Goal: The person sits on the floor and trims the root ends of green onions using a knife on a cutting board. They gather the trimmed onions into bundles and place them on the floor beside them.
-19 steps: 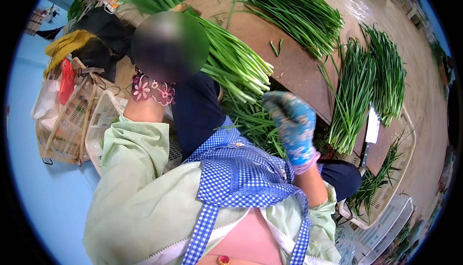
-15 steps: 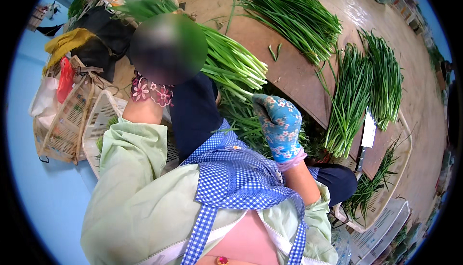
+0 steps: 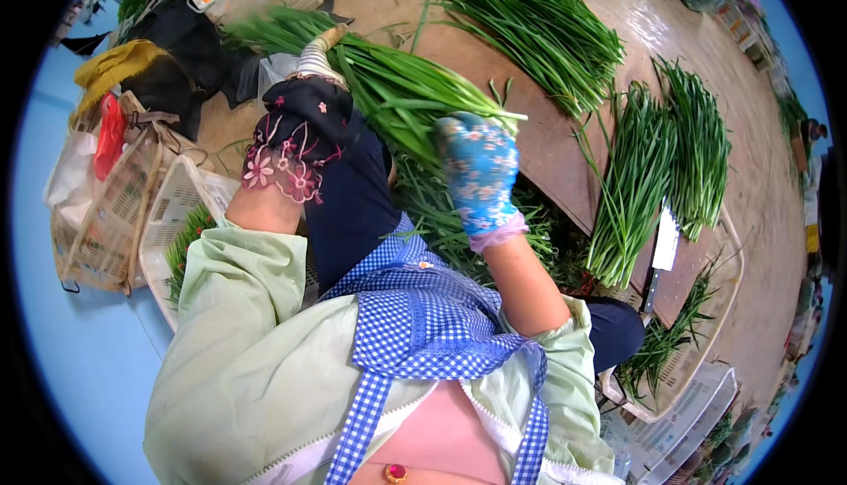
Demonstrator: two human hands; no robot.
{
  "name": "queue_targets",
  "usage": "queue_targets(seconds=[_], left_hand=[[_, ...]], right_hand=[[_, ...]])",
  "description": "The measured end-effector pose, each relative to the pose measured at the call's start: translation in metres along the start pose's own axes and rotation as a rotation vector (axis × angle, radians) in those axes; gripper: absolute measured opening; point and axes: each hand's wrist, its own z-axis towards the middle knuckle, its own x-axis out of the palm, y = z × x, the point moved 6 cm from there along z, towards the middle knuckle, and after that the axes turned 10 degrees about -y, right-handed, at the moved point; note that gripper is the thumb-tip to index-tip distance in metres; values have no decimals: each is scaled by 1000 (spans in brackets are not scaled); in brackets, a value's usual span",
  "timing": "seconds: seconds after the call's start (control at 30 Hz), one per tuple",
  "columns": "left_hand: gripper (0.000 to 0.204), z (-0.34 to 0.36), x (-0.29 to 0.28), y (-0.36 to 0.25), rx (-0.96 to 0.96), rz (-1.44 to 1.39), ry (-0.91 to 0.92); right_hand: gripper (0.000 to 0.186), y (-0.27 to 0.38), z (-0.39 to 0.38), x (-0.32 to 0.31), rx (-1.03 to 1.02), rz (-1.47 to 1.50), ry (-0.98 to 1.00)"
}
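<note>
In the head view, the left hand [image 3: 319, 59] is wrapped round the bunch of greens [image 3: 401, 79] slanting between both hands. The right hand [image 3: 479, 165] curls at its pale ends, grip unclear. Loose left fingers could spill stalks.

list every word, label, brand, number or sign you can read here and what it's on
No text can be read.
Knife: any marking on the blade is too small to make out.
White crate at lower right: any marking is too small and blurred.
Bunch of greens: no tag or label shows.
Blue glove: flower print, no lettering seen.
</note>
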Motion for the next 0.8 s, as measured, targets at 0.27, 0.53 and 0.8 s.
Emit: queue_targets(seconds=[0.27, 0.53, 0.8], left_hand=[[22, -3, -30, -7, -16, -106, -82], [36, -20, -18, 15, -363, -100, 73], [21, -5, -29, 4, -59, -125, 85]], right_hand=[[12, -105, -109, -45, 1021, 685, 36], [33, -14, -22, -39, 20, -149, 154], [14, -25, -25, -13, 406, 573, -108]])
